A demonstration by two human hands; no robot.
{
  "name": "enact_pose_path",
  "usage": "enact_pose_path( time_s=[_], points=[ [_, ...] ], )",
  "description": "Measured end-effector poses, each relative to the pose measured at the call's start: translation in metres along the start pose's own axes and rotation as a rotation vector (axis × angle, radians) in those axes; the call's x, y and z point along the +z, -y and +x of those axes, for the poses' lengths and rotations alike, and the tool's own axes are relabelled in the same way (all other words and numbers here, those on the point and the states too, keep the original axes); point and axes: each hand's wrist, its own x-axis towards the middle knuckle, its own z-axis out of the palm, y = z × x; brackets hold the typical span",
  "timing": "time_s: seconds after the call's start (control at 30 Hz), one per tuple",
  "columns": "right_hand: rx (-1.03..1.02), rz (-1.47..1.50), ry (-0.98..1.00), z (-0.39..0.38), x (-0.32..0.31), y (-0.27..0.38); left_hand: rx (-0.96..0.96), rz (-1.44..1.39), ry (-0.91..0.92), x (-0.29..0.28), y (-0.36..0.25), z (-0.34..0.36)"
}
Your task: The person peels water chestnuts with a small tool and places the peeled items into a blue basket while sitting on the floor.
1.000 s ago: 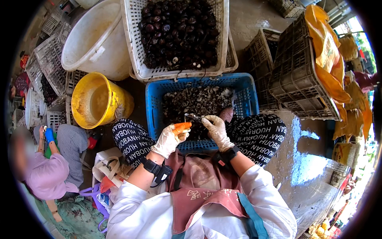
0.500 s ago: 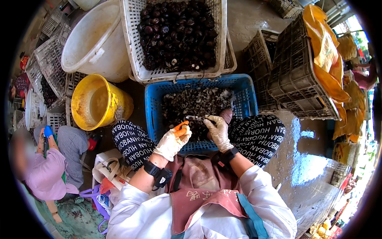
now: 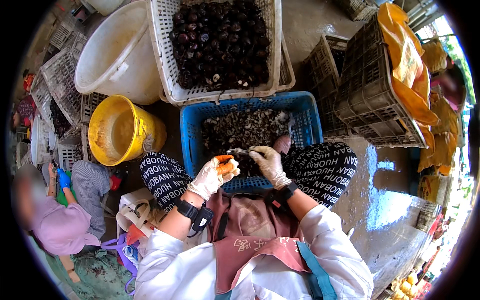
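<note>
Both hands wear white gloves and are close together over the near side of a blue crate (image 3: 187,145) with dark and white peelings (image 3: 245,125) inside. My left hand (image 3: 216,176) is closed, its thumb and forefinger covered in orange; whatever it pinches is hidden. My right hand (image 3: 270,164) is closed on a small, slim metallic tool like a peeler (image 3: 238,151), which points toward my left fingertips. Beyond the blue crate, a white crate (image 3: 167,55) is heaped with dark round water chestnuts (image 3: 220,45), a few showing white spots.
A yellow bucket (image 3: 155,135) and a large white tub (image 3: 135,82) stand to the left. Stacked dark crates (image 3: 362,90) with orange sacking (image 3: 407,60) are on the right, beside wet floor (image 3: 390,200). A seated co-worker (image 3: 62,220) is at the left, near a bag (image 3: 132,212).
My hands have shifted slightly left, and the peeler has moved left and a little down with them. The whole view has shifted slightly. The co-worker's gloved hand has moved lower.
</note>
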Motion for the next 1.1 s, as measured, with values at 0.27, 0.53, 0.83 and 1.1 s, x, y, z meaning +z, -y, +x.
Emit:
enact_pose_path(
  time_s=[0.27, 0.53, 0.83, 1.1],
  points=[
    [0.136, 0.055, 0.010, -0.011, -0.006, 0.034, 0.176, -0.113, 0.021, -0.016, 0.005, 0.010],
    [0.249, 0.002, 0.047, -0.015, -0.012, 0.039, 0.336, 0.114, -0.181, 0.000, 0.006, 0.007],
    [0.111, -0.287, 0.064, -0.013, -0.015, 0.050, 0.377, 0.359, -0.123, -0.004, 0.006, 0.002],
    [0.218, -0.248, 0.050, -0.013, -0.003, 0.046, 0.405, 0.377, -0.112, -0.009, 0.002, 0.008]
  ],
)
